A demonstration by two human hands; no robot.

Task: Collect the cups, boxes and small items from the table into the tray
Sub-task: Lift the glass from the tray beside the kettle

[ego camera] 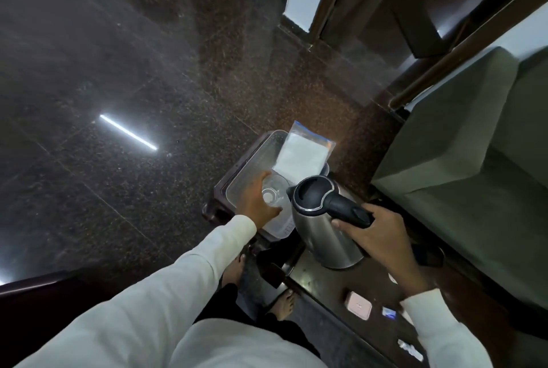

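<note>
A clear plastic tray (252, 166) rests on a dark stool at mid-frame. Inside it my left hand (258, 200) grips a clear glass cup (274, 194), held over the tray's near end. A zip bag with white contents (302, 152) lies across the tray's far right edge. My right hand (369, 227) holds the black handle of a steel kettle (321, 219), which hangs tilted just right of the tray, above the dark table (314, 275). On the table nearer me lie a small pink box (358, 305), a small blue sachet (389, 313) and a white packet (410, 350).
A grey-green sofa (474, 160) fills the right side, close behind the table. Dark speckled stone floor (118, 101) spreads to the left. My bare feet (284, 304) stand between the stool and the table. Wooden door frames rise at the top right.
</note>
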